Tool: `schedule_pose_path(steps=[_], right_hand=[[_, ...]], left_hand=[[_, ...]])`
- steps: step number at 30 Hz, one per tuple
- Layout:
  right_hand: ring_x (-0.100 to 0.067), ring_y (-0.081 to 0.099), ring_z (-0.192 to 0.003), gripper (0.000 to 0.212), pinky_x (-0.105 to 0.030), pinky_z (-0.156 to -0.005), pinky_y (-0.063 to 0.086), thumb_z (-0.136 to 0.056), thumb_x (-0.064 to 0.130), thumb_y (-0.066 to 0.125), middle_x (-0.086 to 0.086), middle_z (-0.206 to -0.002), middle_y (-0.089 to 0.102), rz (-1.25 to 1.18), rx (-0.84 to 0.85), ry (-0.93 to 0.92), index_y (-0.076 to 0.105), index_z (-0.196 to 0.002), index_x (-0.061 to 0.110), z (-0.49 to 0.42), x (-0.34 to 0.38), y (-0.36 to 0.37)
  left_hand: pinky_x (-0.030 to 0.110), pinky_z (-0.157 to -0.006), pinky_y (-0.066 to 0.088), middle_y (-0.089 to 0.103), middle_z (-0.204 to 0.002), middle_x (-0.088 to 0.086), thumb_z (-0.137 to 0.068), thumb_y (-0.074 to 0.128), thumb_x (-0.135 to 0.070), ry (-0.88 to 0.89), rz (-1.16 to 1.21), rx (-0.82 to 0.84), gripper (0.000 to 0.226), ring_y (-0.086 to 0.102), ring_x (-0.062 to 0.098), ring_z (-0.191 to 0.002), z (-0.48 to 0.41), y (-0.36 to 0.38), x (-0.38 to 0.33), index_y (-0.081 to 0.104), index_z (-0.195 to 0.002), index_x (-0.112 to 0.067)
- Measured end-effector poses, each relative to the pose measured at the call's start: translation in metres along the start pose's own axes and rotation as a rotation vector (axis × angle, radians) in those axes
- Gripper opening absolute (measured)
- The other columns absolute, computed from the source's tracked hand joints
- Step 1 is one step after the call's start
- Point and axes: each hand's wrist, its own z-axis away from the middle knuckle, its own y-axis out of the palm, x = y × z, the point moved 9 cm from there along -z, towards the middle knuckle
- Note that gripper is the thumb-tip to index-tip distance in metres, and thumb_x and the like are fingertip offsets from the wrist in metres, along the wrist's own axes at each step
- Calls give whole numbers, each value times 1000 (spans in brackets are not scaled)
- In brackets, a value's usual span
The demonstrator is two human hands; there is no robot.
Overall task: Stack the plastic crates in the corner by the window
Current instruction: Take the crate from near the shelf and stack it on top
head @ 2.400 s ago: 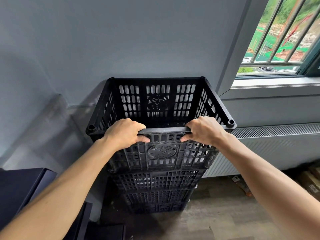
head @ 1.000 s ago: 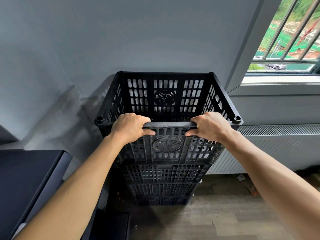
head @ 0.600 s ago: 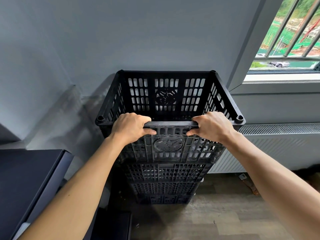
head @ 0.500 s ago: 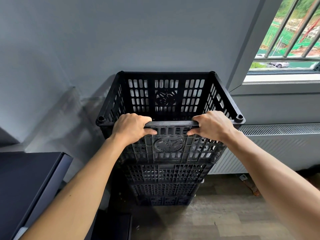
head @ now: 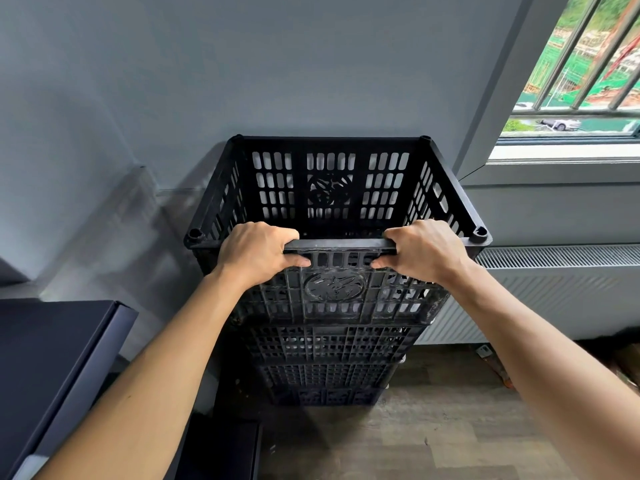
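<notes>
- Black plastic top crate (head: 334,287): slotted walls, with a round moulded emblem on the near and far faces. It rests on a stack of like crates (head: 329,344), with at least three tiers visible beneath it.
- Location of stack: it stands on the wood-look floor (head: 415,438) in the corner, with its back against the grey wall (head: 277,64). The barred window (head: 581,64) is above and to the right.
- Seating: the top crate appears level and aligned with the tier below. Whether it is fully seated cannot be confirmed from this view.
- Left hand (head: 258,252): grips the near rim left of centre, fingers curled over the top edge into the crate and thumb pressed against the outer face below the rim.
- Right hand (head: 424,251): grips the same rim right of centre in a mirrored hold, thumb on the outer face.
- White radiator (head: 554,289): runs along the wall under the window sill, to the right of the stack. Its left end is hidden behind the crates.
- Dark-blue unit (head: 52,358): lower left, apart from the stack.
</notes>
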Motion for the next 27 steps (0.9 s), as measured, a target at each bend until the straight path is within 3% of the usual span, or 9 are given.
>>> schedule_pose_path(steps=[6,13,17,23,27], right_hand=[[-18,62,-58,49,-32,-62,54,-80,72,57,7,-64,63,-12,-41,22,61,-87,24,7,3,-3],[-18,63,-66,52,-34,-67,53,-80,71,59,7,-72,65,-38,-149,58,58,-89,20,17,4,-8],[-16,61,-74,52,-33,-70,50,-75,73,63,10,-76,64,-34,-285,95,59,-88,23,25,4,-10],[-17,61,-81,47,-34,-75,47,-78,68,63,10,-82,63,-59,-272,102,60,-93,24,30,5,-8],[-17,59,-88,41,-34,-81,46,-84,61,60,9,-92,64,-100,-242,19,58,-104,26,33,6,-13]], left_hand=[[27,-62,40,52,-50,-11,-75,57,-77,-17,11,-28,49,53,10,-54,5,0,2,68,-96,-34],[26,-56,43,47,-48,-11,-72,61,-76,-30,-42,-146,50,51,10,-50,11,-4,1,65,-83,-28],[29,-63,44,60,-66,-12,-71,71,-65,-38,-53,-299,46,53,12,-62,23,-7,-4,69,-89,-23],[35,-77,40,63,-78,-12,-77,68,-63,-135,-78,-311,42,57,15,-75,31,-2,-6,66,-95,-25],[37,-91,35,63,-100,-15,-80,68,-57,-195,-13,-309,38,55,16,-96,37,0,-8,63,-109,-32]])
